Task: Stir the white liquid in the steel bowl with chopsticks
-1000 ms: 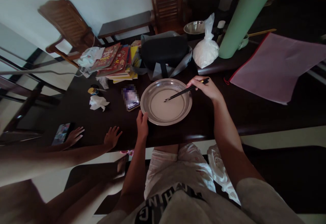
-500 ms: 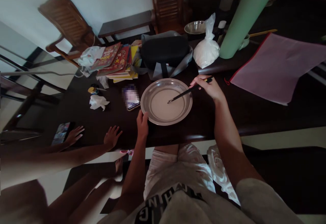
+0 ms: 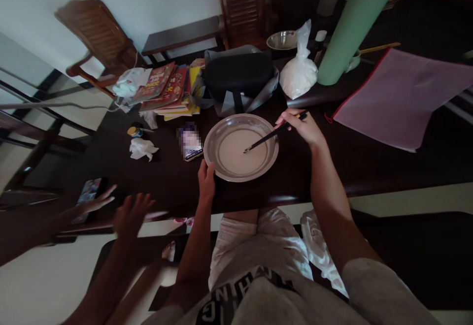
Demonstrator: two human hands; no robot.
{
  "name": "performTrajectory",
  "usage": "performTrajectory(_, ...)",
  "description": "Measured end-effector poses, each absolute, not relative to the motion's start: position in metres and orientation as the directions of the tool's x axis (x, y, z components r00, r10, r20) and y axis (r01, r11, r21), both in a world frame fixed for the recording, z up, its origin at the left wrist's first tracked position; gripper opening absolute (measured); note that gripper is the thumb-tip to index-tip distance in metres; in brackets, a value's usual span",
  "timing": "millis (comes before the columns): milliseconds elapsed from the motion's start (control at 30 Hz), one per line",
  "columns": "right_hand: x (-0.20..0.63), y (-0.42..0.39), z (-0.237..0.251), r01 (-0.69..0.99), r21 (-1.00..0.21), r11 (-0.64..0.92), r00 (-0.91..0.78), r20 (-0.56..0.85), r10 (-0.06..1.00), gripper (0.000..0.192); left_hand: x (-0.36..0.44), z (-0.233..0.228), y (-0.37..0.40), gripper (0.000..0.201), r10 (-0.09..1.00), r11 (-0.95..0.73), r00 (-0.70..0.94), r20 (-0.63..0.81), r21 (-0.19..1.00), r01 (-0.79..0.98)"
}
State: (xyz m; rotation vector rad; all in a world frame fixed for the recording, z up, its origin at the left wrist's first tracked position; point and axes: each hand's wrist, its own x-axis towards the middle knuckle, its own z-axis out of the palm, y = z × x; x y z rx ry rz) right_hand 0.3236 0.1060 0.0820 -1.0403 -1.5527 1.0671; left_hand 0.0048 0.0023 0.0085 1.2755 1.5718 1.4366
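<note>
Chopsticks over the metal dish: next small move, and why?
Probably a short, gentle stir: the right hand holds the chopsticks with their tips at the pale liquid, well inside the rim. The left hand grips the near-left edge of the metal dish, which should steady it.

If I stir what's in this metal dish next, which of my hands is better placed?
Probably your right hand: it holds the chopsticks, with their tips inside the metal dish. Your left hand holds the dish's rim and no visible utensil.
</note>
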Motion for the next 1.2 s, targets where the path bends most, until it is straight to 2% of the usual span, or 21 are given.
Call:
performTrajectory(200,0.3162,0.1039,0.0824,0.165,-0.934,0.316,-0.386,0.234,0.892,0.043,0.0057,0.0108,0.0016,0.031,0.934,-0.084,-0.318,0.161,0.967,0.242)
performTrajectory(400,0.3227,0.1049,0.0832,0.143,-0.951,0.273,-0.203,0.242,0.949,0.044,0.0064,0.0132,0.001,0.032,0.936,-0.083,-0.31,0.164,0.963,0.258)
performTrajectory(633,0.3162,0.1023,0.0865,0.164,-0.938,0.305,-0.387,0.223,0.895,0.042,0.0048,0.0106,0.0022,0.032,0.936,-0.076,-0.317,0.152,0.968,0.24)
performTrajectory(833,0.3229,0.1049,0.0844,0.143,-0.952,0.271,-0.221,0.236,0.946,0.046,0.006,0.0119,0.0014,0.034,0.936,-0.074,-0.318,0.151,0.968,0.241)
performTrajectory(1033,0.3177,0.1029,0.0857,0.165,-0.94,0.299,-0.382,0.219,0.898,0.046,0.007,0.0132,0.0006,0.035,0.935,-0.069,-0.326,0.141,0.972,0.223)
performTrajectory(1200,0.3235,0.1058,0.0827,0.15,-0.944,0.294,-0.231,0.255,0.939,0.047,0.0063,0.0119,0.0009,0.033,0.935,-0.07,-0.324,0.143,0.971,0.228)
